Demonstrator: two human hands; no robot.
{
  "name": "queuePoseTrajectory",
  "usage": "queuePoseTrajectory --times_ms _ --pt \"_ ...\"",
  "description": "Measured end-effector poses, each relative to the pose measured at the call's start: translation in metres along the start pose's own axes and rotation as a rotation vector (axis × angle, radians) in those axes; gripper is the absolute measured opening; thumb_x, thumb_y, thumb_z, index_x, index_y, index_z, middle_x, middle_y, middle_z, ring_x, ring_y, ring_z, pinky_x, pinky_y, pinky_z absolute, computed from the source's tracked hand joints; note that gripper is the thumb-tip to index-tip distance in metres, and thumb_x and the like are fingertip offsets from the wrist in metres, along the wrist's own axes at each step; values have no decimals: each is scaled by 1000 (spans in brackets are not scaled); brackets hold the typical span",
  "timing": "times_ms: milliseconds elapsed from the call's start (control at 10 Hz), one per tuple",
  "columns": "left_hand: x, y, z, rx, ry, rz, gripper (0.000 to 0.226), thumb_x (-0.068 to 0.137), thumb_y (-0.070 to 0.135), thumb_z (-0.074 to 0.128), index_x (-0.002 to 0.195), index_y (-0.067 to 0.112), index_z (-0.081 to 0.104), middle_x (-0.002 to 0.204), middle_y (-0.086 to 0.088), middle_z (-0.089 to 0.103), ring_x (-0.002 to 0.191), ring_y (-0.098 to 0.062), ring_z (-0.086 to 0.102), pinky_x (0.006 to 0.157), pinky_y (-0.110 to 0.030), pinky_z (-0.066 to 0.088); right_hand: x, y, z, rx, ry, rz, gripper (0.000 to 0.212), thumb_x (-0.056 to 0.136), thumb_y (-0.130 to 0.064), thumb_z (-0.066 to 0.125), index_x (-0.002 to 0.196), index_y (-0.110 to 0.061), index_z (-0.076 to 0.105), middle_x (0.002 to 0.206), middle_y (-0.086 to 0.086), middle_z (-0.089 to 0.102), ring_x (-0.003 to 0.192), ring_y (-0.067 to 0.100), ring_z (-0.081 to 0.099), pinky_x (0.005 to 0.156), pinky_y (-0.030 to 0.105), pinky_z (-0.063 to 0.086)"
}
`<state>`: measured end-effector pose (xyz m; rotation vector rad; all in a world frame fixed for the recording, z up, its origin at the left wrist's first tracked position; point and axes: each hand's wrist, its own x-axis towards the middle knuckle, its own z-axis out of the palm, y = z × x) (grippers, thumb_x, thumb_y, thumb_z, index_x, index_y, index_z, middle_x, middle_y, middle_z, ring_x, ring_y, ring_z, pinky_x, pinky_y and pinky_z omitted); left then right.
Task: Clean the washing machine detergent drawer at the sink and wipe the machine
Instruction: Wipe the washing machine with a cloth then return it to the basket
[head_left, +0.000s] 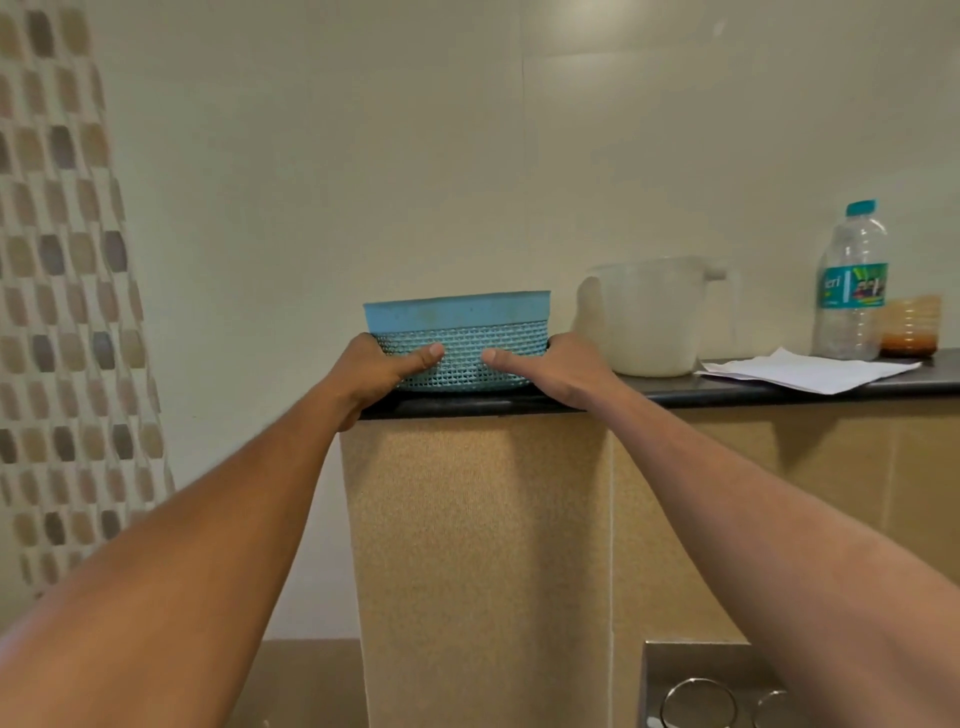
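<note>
Here both hands grip a blue basket (457, 322) that sits on a dark shelf (753, 392) against the wall. The left hand (379, 371) holds its left side and the right hand (561, 371) its right side. Both thumbs lie across the front mesh, pointing at each other, and the fingers curl out of sight behind. The basket's inside cannot be seen from this low angle. Just beyond the right hand stands a cloudy plastic jug (652, 317). Farther right lie sheets of white paper (805, 371), with a clear bottle (852, 280) and a small jar (910, 327) behind them. Below the right forearm is a metal plate with round buttons (727, 691).
</note>
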<state>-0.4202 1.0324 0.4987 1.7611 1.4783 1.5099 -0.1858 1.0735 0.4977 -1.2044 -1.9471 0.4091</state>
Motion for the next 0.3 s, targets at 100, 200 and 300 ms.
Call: queuePoseTrajectory --times_ms 100,200,300 --pt "-7 -1 4 84 65 9 75 64 55 90 127 24 65 115 7 74 105 -10 70 94 -32 56 -8 -1 -4 -28 18 -15 62 72 -78 64 78 -18 51 69 -7 53 65 13 53 64 33 44" --pt "-18 -7 12 236 205 -30 112 44 81 84 133 22 52 126 2 65 115 -16 63 99 -43 55 -15 5 -5 9 135 -3 91 72 -77 66 128 -7 50 112 6 62 101 24 60 77 34 46" --pt "-53 -3 32 490 305 11 120 57 81 75 146 13 32 142 -10 44 133 -28 44 110 -50 43 -32 12 -6 -18 285 -94 86 79 -69 64 136 -8 46 129 9 57 119 27 53 89 37 47"
